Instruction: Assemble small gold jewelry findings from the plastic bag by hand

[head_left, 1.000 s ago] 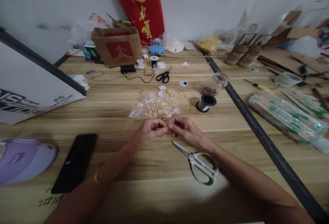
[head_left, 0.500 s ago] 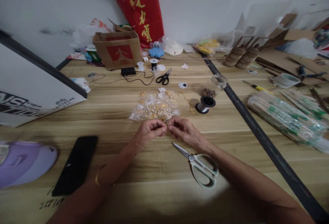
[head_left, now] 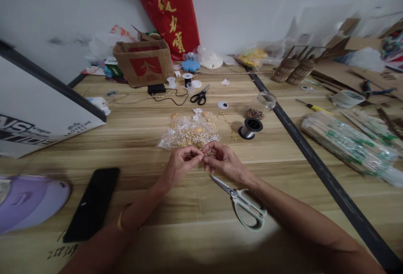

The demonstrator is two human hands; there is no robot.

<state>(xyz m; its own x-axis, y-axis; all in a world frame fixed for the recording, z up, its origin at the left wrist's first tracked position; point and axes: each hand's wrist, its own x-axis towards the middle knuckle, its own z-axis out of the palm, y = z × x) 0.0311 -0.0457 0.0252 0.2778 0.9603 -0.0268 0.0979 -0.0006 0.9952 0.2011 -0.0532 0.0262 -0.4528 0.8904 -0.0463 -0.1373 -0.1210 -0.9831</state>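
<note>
Over the table, my left hand [head_left: 182, 163] and my right hand [head_left: 223, 160] meet fingertip to fingertip, both pinched closed. Whatever lies between the fingertips is too small to make out. Just beyond them spreads a pile of gold and silver jewellery findings [head_left: 195, 134] on and among clear plastic bags [head_left: 171, 137]. Below my right hand lie pale green-handled scissors [head_left: 241, 202], blades pointing up and left. A gold chain [head_left: 229, 125] rests right of the pile, beside a spool of silver wire [head_left: 251, 128].
A black phone [head_left: 92, 204] and a purple object [head_left: 34, 200] lie at the left. Behind the pile are black scissors [head_left: 200, 95] and a paper bag [head_left: 143, 62]. A jar of beads [head_left: 260, 106] stands right of centre, near plastic-wrapped sticks [head_left: 349, 142].
My hands have come closer, so that the fingertips now touch where a small gap showed before. The things on the table have stayed in place.
</note>
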